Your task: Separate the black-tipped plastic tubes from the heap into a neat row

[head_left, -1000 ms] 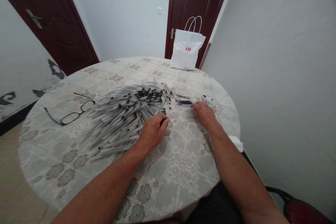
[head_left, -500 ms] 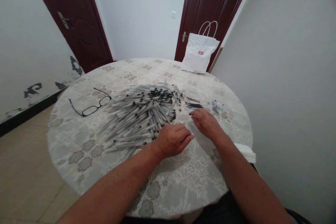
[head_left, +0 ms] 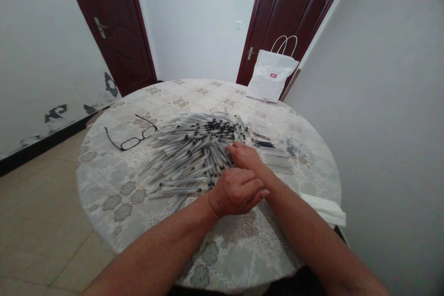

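A large pile of grey pens with black tips [head_left: 194, 150] lies spread over a round table with a lace floral cloth [head_left: 145, 101]. My right hand [head_left: 247, 157] reaches left onto the pile's right edge, fingers bent down among the pens. My left hand [head_left: 238, 191] rests just in front of it, fingers curled loosely, its back to the camera; what it holds, if anything, is hidden. A small row of clear pen tubes [head_left: 275, 161] lies to the right of my hands.
Black-framed glasses [head_left: 131, 135] lie left of the pile. A white paper bag [head_left: 271, 81] stands at the table's far edge before a dark red door [head_left: 294, 14]. Folded white cloth [head_left: 326, 210] hangs at the table's right edge. Another door [head_left: 111, 23] is at left.
My right hand has moved left from the clear tubes onto the pen pile. My left hand drew back toward me and right. The view shifted, showing more floor at left.
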Motion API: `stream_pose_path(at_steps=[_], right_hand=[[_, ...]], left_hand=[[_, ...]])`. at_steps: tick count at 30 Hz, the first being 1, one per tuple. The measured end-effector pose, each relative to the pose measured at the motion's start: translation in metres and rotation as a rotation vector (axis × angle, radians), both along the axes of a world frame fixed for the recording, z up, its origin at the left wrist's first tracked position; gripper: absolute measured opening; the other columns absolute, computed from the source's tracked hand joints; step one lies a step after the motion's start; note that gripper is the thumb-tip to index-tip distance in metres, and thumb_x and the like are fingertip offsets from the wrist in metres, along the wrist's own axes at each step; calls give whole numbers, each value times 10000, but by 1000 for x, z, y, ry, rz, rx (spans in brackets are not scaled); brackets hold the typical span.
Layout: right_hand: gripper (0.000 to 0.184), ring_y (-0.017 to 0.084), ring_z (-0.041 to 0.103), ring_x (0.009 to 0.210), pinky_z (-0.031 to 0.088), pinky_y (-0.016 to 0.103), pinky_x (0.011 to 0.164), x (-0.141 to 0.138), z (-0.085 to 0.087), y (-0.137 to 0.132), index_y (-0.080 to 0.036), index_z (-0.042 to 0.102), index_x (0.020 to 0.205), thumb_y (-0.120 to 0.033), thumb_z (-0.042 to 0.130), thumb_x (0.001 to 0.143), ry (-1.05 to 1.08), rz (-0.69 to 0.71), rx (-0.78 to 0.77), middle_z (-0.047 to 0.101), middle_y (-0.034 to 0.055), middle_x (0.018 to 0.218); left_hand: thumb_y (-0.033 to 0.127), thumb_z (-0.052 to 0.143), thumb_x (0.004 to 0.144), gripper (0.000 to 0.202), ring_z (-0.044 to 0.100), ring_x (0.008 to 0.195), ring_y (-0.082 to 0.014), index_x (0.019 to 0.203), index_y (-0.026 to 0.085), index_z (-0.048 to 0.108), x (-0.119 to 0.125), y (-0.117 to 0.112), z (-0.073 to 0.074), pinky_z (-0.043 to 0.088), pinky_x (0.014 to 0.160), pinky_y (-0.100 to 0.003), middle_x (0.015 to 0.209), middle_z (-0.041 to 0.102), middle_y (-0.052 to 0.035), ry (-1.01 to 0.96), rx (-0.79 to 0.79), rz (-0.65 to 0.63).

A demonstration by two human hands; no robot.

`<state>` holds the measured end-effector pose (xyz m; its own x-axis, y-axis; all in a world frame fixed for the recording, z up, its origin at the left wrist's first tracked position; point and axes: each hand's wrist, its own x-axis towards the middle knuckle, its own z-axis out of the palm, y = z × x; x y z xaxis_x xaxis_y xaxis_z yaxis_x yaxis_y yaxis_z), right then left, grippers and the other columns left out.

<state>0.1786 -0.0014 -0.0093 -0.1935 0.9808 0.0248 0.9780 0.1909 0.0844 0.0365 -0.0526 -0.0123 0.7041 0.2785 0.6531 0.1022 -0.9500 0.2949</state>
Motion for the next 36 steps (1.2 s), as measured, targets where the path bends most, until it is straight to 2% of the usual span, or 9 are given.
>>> stream_pose_path(at_steps=[7,10,13,16,19,23,27,30,36], right_hand=[[226,211,631,955,471,291,798,14,-6,-7,-232,629,1108,-230,436,991,146,35,149,656,92,1074],[186,206,639,897,482,312,829,31,-2,-19,-200,601,1090,-258,489,954,542,-75,430,680,89,1000],[178,163,610,666,482,279,625,46,4,-35,-217,550,1055,-314,566,906,1097,-273,555,691,41,884],[231,119,535,533,334,212,427,50,6,-52,-237,503,1024,-338,627,856,1636,-329,453,693,14,857],[281,104,530,529,282,189,400,45,1,-65,-239,503,1017,-349,678,826,1914,-242,247,701,11,857],[301,109,548,541,312,194,409,35,-12,-70,-226,546,1027,-383,708,829,1860,-177,32,715,18,842],[222,108,563,577,383,212,468,33,-15,-67,-198,617,974,-394,659,878,1594,-129,11,709,19,831],[220,108,576,599,428,224,529,35,-13,-68,-184,664,985,-387,607,922,1435,-91,24,698,15,803],[199,108,590,605,443,222,556,33,-9,-71,-186,666,959,-377,628,918,1418,-71,41,685,-3,754]], left_hand=[[348,458,982,319,642,754,-206,883,190,717,-1,-1,1,513,749,-348,793,689,-103,-18,-48,7],[329,453,987,308,629,747,-199,910,174,707,0,0,0,504,737,-336,796,679,-99,-68,-116,35],[311,448,999,287,646,823,-198,974,164,693,3,2,-2,507,794,-330,863,691,-99,-167,-269,84],[352,479,999,273,659,908,-199,1067,178,678,8,9,-5,514,845,-331,964,706,-93,-272,-515,193],[448,541,965,379,664,840,-188,1218,176,616,14,18,-7,538,674,-289,1001,694,-88,-378,-904,226],[492,616,906,458,648,737,-171,1205,147,584,16,29,-5,508,538,-244,880,677,-64,-510,-1187,136],[493,642,883,371,634,655,-149,998,140,622,15,33,-3,527,580,-259,776,675,-42,-543,-1197,164],[478,658,873,363,665,709,-163,1000,138,638,15,33,-2,561,656,-289,839,706,-57,-536,-1200,159],[448,692,851,349,693,698,-179,1019,143,665,14,33,-2,570,701,-318,847,729,-54,-457,-1189,134]])
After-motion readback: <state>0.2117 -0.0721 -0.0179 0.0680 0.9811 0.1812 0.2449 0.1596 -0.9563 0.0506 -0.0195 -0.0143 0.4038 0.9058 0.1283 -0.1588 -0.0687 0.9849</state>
